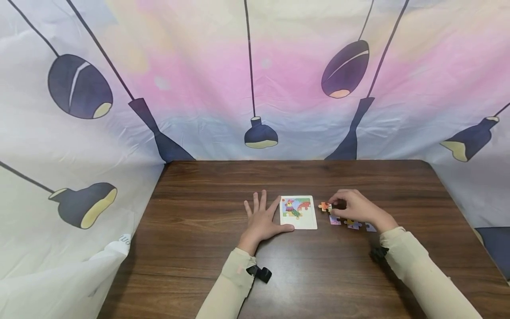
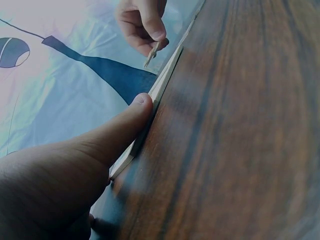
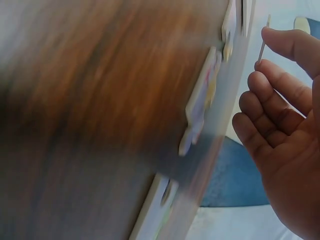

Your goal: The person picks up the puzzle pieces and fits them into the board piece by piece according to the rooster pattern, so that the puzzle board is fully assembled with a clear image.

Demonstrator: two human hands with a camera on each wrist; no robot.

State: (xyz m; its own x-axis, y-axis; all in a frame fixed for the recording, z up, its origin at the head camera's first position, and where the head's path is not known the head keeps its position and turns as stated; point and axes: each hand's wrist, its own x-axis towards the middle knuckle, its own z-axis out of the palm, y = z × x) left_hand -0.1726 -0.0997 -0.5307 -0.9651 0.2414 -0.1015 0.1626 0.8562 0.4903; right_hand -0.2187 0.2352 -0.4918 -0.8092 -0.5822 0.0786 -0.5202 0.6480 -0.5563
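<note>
A square white-framed jigsaw board [image 1: 307, 223] lies on the table, its rooster picture partly filled in at the upper side. My left hand [image 1: 260, 225] rests at the board's left side with spread fingers. Its thumb [image 2: 135, 112] touches the near edge of the board in the left wrist view. To the right of the board, my right hand [image 1: 360, 208] pinches an orange-and-yellow puzzle piece [image 1: 324, 206] between thumb and fingertips. That piece appears edge-on and raised off the table in the right wrist view, the other fingers loosely bent.
Loose purple and yellow puzzle pieces [image 1: 353, 224] lie in a row under and beside the right hand. The dark wooden table [image 1: 191, 248] meets a hanging cloth [image 1: 215, 88] printed with lamps at its far edge. Cloth also hangs on the left.
</note>
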